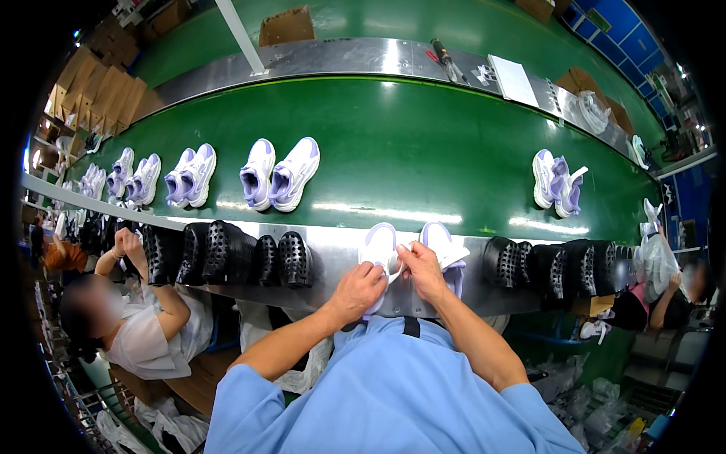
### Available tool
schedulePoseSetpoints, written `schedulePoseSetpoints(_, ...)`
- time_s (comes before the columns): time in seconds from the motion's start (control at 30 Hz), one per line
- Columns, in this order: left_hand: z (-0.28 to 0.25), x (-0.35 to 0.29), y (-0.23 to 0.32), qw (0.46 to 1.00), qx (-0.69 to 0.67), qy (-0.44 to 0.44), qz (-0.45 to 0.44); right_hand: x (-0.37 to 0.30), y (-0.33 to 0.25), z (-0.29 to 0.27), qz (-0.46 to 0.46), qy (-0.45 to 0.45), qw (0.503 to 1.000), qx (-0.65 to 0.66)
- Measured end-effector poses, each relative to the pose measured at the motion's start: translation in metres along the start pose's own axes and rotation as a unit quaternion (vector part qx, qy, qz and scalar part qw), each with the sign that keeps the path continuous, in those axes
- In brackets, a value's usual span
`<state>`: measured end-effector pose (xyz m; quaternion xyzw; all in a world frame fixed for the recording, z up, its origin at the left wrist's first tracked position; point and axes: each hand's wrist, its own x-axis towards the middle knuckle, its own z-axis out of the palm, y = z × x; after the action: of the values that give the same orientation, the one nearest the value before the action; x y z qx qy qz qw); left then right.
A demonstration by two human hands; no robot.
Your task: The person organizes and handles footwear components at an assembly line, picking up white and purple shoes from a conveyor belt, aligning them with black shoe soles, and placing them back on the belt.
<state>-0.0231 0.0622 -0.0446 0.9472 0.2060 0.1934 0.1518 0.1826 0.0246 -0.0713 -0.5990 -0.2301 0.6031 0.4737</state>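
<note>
Left hand (pixel 359 290) and right hand (pixel 423 271) work side by side at a white-and-lavender sneaker (pixel 378 240) on a metal worktop (pixel 336 248).
The right grip is narrow, pinching a white strap (pixel 394 275); whether the curled left grip holds anything cannot be told. A second sneaker (pixel 436 235) stands just to the right; black perforated shoes (pixel 229 253) flank the pair, and matching sneakers (pixel 300 170) line a green conveyor belt (pixel 431 144) beyond.

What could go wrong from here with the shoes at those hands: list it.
The white strip in the right hand could slip or twist. The loose white strap on the right shoe might snag on that hand. The black perforated forms stand on the metal ledge near the left hand; a sideways move might knock one.
</note>
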Motion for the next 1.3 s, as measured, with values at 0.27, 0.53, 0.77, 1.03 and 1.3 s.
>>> schedulePoseSetpoints(0.27, 0.015, -0.039, 0.023, 0.981, -0.014, 0.013, -0.192, -0.008, -0.018, 0.002, 0.005, -0.059, 0.998, -0.036)
schedulePoseSetpoints(0.53, 0.024, -0.051, 0.040, 0.748, -0.243, -0.095, -0.610, -0.012, -0.044, -0.002, 0.004, -0.188, 0.973, -0.131)
schedulePoseSetpoints(0.77, 0.054, -0.069, 0.018, 0.537, -0.496, -0.064, -0.679, -0.018, -0.054, 0.000, 0.015, -0.241, 0.960, -0.142)
schedulePoseSetpoints(1.03, -0.016, -0.043, 0.014, 0.828, -0.218, 0.021, -0.516, -0.049, -0.087, -0.007, -0.201, -0.245, 0.890, -0.328)
schedulePoseSetpoints(1.3, -0.082, -0.006, 0.005, 0.957, -0.089, 0.011, -0.276, -0.080, -0.109, 0.014, -0.205, -0.225, 0.883, -0.357)
